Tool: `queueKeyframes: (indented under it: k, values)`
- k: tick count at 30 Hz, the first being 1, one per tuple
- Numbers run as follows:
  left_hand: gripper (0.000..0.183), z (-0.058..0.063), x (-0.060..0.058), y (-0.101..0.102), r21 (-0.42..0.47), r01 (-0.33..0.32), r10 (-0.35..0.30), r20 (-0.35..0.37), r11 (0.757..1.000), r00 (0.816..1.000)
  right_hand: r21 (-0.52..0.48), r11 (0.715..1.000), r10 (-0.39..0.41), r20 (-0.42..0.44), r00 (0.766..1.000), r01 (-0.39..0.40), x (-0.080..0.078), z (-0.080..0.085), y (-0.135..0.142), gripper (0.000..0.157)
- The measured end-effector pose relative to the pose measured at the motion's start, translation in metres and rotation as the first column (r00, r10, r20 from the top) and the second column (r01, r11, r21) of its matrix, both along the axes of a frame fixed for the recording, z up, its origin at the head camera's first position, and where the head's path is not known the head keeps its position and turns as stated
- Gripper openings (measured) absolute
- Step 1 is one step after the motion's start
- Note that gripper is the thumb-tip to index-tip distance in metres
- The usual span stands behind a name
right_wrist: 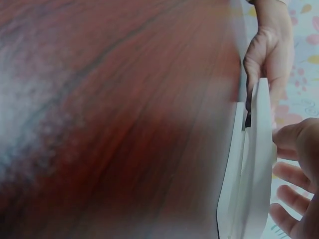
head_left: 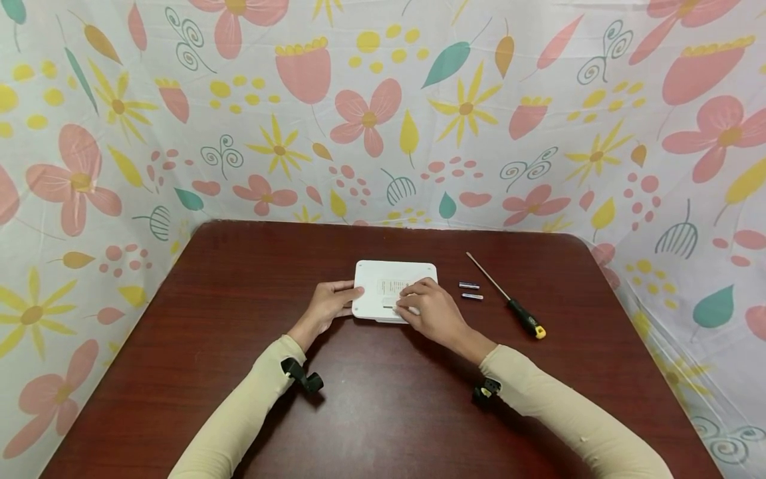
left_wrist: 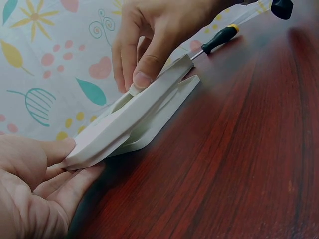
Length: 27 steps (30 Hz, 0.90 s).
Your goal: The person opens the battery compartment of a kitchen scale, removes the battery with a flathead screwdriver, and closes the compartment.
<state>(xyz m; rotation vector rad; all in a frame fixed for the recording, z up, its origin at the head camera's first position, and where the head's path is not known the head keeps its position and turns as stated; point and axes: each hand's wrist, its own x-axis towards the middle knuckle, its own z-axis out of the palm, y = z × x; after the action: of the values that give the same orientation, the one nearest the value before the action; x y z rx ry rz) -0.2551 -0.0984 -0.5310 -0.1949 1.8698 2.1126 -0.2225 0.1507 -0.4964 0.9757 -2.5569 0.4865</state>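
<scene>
A flat white device [head_left: 368, 276] with rounded corners and a printed label lies on the brown table, its label side up. My left hand [head_left: 328, 305] grips its left edge, thumb on top and fingers underneath. Over the label side, my right hand [head_left: 433, 309] pinches a small white cover [left_wrist: 134, 90] at a recess in the device. The fingers partly hide the cover and recess. Seen edge-on in the right wrist view, the device [right_wrist: 259, 164] has a second white panel [right_wrist: 230, 184] angled beneath it.
Two small batteries [head_left: 469, 286] lie right of the device. Farther right rests a screwdriver [head_left: 526, 319] with a black and yellow handle, its tip pointing to the back. A flower-patterned curtain [head_left: 371, 179] stands behind the table [head_left: 371, 412].
</scene>
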Motion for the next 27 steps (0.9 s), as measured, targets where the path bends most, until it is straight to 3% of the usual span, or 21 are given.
queueKeyframes:
  k: [12, 19, 23, 27]
  values:
    - [0.037, 0.002, 0.000, 0.000, -0.010, 0.003, -0.003, 0.001, 1.000, 1.000, -0.001, 0.999, 0.038, 0.031, 0.999, -0.038, 0.003, -0.005, 0.006, 0.015]
    - [0.037, 0.002, 0.001, -0.001, -0.023, -0.003, 0.003, 0.006, 1.000, 1.000, -0.035, 0.999, 0.031, 0.092, 0.995, -0.028, 0.004, -0.003, 0.009, 0.015]
    - [0.037, 0.002, 0.000, 0.000, -0.002, -0.005, 0.005, 0.004, 1.000, 1.000, -0.077, 0.997, -0.015, 0.136, 0.991, 0.026, 0.002, 0.005, 0.015, 0.019]
    - [0.037, 0.003, 0.001, 0.001, 0.013, -0.012, 0.012, 0.001, 1.000, 1.000, -0.137, 0.982, -0.103, 0.192, 0.976, 0.131, -0.002, 0.013, 0.024, 0.024]
